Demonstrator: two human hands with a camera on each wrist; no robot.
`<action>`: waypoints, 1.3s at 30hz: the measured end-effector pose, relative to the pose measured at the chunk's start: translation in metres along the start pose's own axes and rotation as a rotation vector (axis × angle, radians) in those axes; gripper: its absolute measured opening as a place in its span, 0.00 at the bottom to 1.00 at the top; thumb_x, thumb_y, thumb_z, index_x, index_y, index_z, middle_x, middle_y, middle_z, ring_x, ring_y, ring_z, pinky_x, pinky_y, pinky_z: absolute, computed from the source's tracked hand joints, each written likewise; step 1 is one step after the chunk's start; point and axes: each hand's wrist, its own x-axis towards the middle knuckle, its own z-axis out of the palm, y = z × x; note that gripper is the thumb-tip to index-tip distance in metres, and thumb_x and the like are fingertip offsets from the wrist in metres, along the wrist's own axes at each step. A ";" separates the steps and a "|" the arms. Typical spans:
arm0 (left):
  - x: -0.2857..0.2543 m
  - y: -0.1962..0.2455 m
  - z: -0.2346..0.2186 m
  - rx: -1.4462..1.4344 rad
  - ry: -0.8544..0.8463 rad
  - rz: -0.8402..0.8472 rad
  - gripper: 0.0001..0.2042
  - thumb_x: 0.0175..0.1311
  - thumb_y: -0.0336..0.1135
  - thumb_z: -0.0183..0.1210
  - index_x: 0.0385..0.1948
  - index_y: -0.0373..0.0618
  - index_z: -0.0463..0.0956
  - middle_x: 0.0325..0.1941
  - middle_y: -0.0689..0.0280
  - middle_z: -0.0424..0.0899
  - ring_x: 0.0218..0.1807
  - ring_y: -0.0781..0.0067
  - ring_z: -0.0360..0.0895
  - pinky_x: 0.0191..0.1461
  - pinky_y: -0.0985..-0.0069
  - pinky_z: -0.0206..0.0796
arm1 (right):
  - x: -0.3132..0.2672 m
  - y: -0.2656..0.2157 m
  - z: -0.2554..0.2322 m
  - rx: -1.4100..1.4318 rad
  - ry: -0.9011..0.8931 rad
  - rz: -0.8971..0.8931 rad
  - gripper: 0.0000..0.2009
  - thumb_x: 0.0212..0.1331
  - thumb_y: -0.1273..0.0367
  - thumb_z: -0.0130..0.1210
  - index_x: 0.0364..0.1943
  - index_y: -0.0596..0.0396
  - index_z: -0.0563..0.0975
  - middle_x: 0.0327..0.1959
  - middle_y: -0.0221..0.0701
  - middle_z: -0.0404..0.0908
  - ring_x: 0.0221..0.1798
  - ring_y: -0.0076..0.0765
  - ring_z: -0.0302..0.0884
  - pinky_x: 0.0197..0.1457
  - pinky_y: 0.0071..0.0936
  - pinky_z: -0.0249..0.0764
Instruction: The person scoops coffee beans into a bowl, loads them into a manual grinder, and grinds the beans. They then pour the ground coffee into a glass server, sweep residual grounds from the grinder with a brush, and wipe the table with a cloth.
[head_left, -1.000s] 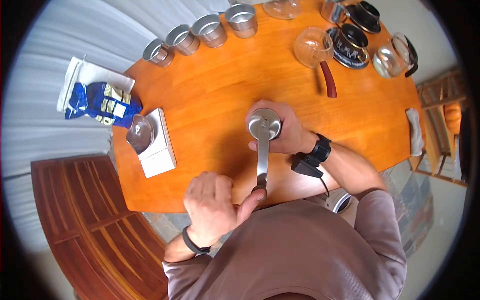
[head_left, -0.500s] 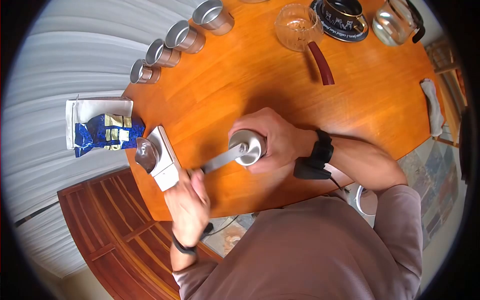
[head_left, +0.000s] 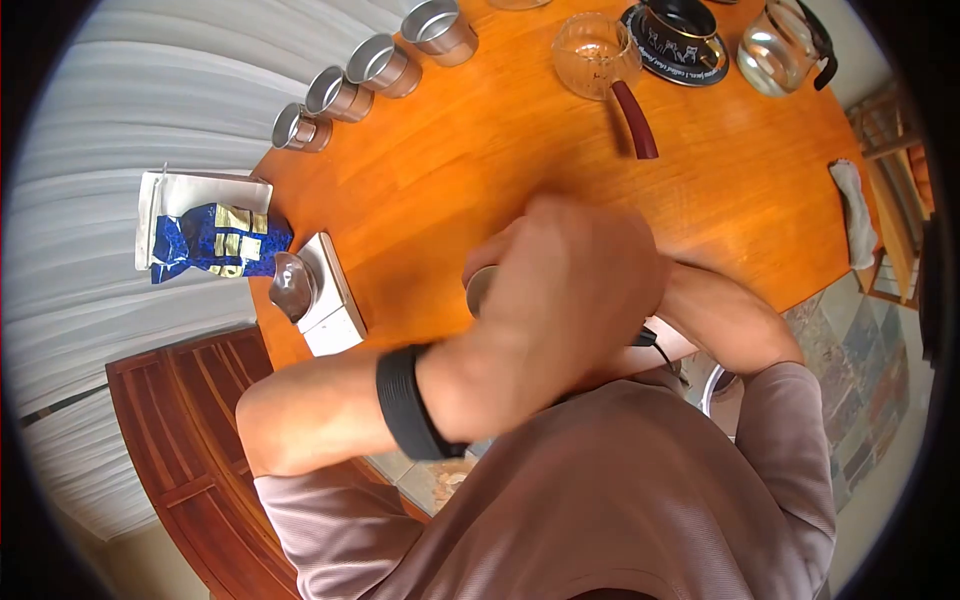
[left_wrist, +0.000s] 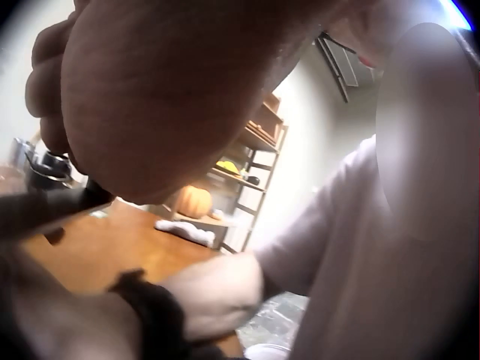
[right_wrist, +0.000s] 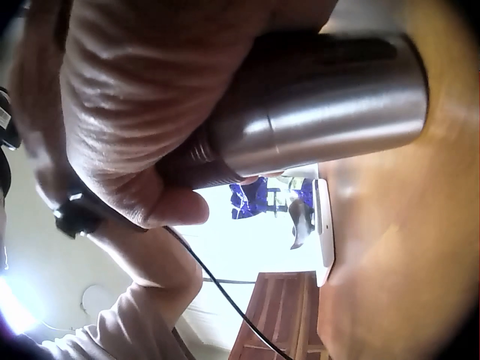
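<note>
Grinder (right_wrist: 330, 105) in right hand (right_wrist: 154, 97), left hand (head_left: 580, 265) above

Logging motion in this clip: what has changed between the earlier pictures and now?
The left hand has swung from the left of the grinder across to its right, turning the crank, and mostly hides the grinder in the head view. Nothing was visibly taken hold of or let go. The right hand still grips the grinder; metal cups, blue bag and white scale stay put.
</note>
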 end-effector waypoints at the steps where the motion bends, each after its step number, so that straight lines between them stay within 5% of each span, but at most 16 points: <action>1: -0.012 0.010 0.013 0.027 0.188 0.067 0.18 0.67 0.53 0.59 0.25 0.50 0.74 0.18 0.69 0.71 0.22 0.71 0.74 0.23 0.70 0.59 | 0.006 -0.012 -0.007 0.052 -0.007 0.089 0.12 0.50 0.69 0.68 0.38 0.53 0.79 0.35 0.25 0.82 0.37 0.29 0.76 0.41 0.32 0.73; 2: -0.024 0.019 0.021 0.056 0.377 0.135 0.19 0.66 0.55 0.60 0.23 0.51 0.71 0.18 0.69 0.69 0.19 0.74 0.70 0.22 0.71 0.55 | 0.013 -0.023 -0.014 0.103 -0.013 0.175 0.12 0.49 0.69 0.68 0.36 0.53 0.79 0.33 0.25 0.82 0.36 0.28 0.75 0.40 0.31 0.72; 3: -0.041 0.027 0.021 0.057 0.375 0.132 0.19 0.66 0.55 0.60 0.23 0.51 0.71 0.18 0.69 0.69 0.19 0.74 0.70 0.22 0.71 0.55 | 0.019 -0.032 -0.019 0.152 -0.020 0.260 0.12 0.49 0.69 0.69 0.35 0.53 0.79 0.31 0.26 0.81 0.34 0.27 0.75 0.38 0.30 0.72; 6: -0.086 0.031 0.024 0.056 0.264 0.100 0.22 0.65 0.56 0.61 0.22 0.49 0.68 0.17 0.68 0.67 0.17 0.74 0.62 0.21 0.72 0.51 | 0.026 -0.032 -0.017 0.161 0.005 0.278 0.13 0.46 0.71 0.71 0.34 0.55 0.79 0.27 0.26 0.81 0.30 0.23 0.74 0.34 0.26 0.70; 8: -0.106 0.023 0.029 -0.200 0.203 0.018 0.23 0.65 0.55 0.63 0.22 0.49 0.66 0.16 0.69 0.65 0.16 0.71 0.64 0.21 0.72 0.54 | 0.027 -0.025 -0.015 0.109 0.026 0.202 0.13 0.44 0.73 0.70 0.35 0.56 0.79 0.26 0.24 0.80 0.28 0.20 0.72 0.31 0.24 0.68; 16: -0.144 0.009 0.043 -0.391 0.088 -0.220 0.19 0.71 0.48 0.61 0.25 0.45 0.68 0.16 0.64 0.70 0.16 0.64 0.71 0.21 0.65 0.64 | 0.026 -0.031 -0.020 0.203 0.035 0.294 0.12 0.43 0.72 0.66 0.33 0.56 0.79 0.26 0.26 0.79 0.30 0.23 0.72 0.36 0.27 0.70; 18: -0.147 -0.007 0.062 -0.259 0.033 -0.461 0.20 0.73 0.48 0.58 0.23 0.47 0.68 0.11 0.65 0.66 0.12 0.68 0.66 0.16 0.65 0.60 | 0.025 -0.034 -0.025 0.198 0.045 0.324 0.12 0.41 0.71 0.66 0.33 0.56 0.78 0.25 0.27 0.79 0.30 0.24 0.73 0.36 0.27 0.70; 20: -0.141 -0.037 0.083 -0.242 0.142 -0.492 0.17 0.74 0.42 0.57 0.25 0.43 0.71 0.12 0.57 0.72 0.13 0.51 0.72 0.17 0.60 0.63 | 0.027 -0.033 -0.023 0.156 0.014 0.295 0.13 0.41 0.71 0.66 0.32 0.56 0.78 0.25 0.29 0.79 0.30 0.26 0.73 0.35 0.27 0.70; 25: -0.085 -0.093 0.103 -0.051 0.378 -0.361 0.19 0.76 0.41 0.55 0.21 0.46 0.69 0.09 0.60 0.71 0.12 0.54 0.74 0.17 0.62 0.65 | 0.027 -0.038 -0.016 -0.034 -0.044 0.216 0.12 0.41 0.70 0.67 0.32 0.56 0.78 0.25 0.31 0.80 0.26 0.30 0.76 0.32 0.28 0.71; 28: -0.036 -0.098 0.069 -0.120 0.468 -0.242 0.16 0.77 0.41 0.54 0.27 0.41 0.76 0.14 0.52 0.76 0.19 0.43 0.76 0.23 0.54 0.67 | 0.025 -0.037 -0.013 -0.028 -0.029 0.163 0.12 0.41 0.70 0.66 0.31 0.56 0.77 0.23 0.33 0.79 0.26 0.34 0.75 0.33 0.31 0.71; 30: -0.005 -0.100 0.059 -0.138 0.526 -0.069 0.18 0.78 0.42 0.52 0.26 0.42 0.77 0.14 0.55 0.76 0.20 0.47 0.78 0.24 0.56 0.70 | 0.024 -0.033 -0.018 -0.043 -0.031 0.137 0.13 0.41 0.69 0.67 0.31 0.55 0.77 0.24 0.32 0.79 0.26 0.34 0.75 0.33 0.31 0.71; 32: 0.020 -0.076 0.024 -0.301 0.275 -0.124 0.15 0.72 0.43 0.58 0.25 0.47 0.79 0.20 0.63 0.79 0.25 0.60 0.82 0.24 0.63 0.70 | 0.023 -0.030 -0.020 0.006 0.016 0.086 0.11 0.43 0.70 0.68 0.30 0.54 0.77 0.24 0.28 0.79 0.26 0.32 0.75 0.32 0.31 0.71; 37: -0.004 0.006 0.000 -0.054 0.293 0.041 0.18 0.70 0.52 0.58 0.25 0.49 0.75 0.17 0.67 0.76 0.20 0.64 0.79 0.22 0.67 0.66 | 0.030 -0.050 -0.028 0.111 -0.090 0.196 0.09 0.46 0.74 0.68 0.30 0.55 0.78 0.24 0.27 0.80 0.26 0.25 0.74 0.32 0.28 0.70; 39: -0.028 0.027 -0.003 0.147 0.170 0.074 0.20 0.69 0.54 0.59 0.23 0.49 0.71 0.17 0.67 0.71 0.18 0.68 0.72 0.22 0.68 0.60 | 0.031 -0.055 -0.027 0.177 -0.149 0.245 0.08 0.48 0.76 0.68 0.30 0.55 0.79 0.24 0.26 0.80 0.26 0.22 0.74 0.31 0.27 0.70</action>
